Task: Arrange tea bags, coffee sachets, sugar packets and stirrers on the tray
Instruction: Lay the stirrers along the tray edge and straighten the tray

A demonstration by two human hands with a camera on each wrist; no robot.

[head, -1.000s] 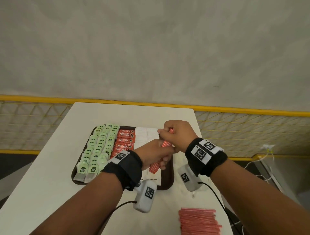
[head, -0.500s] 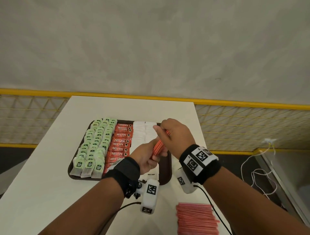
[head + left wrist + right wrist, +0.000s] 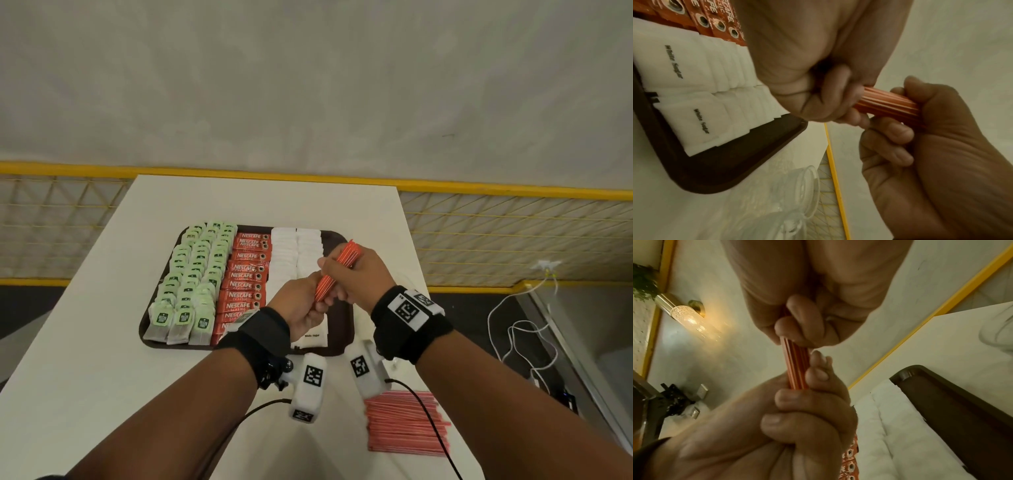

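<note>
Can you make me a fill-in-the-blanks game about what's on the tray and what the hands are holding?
1. Both the left hand and the right hand grip a bundle of ____ stirrers.
2. The coffee sachets lie between the green tea bags and the white ____ packets.
3. The brown tray sits on a ____ table.

Missing words: orange; sugar; white
</note>
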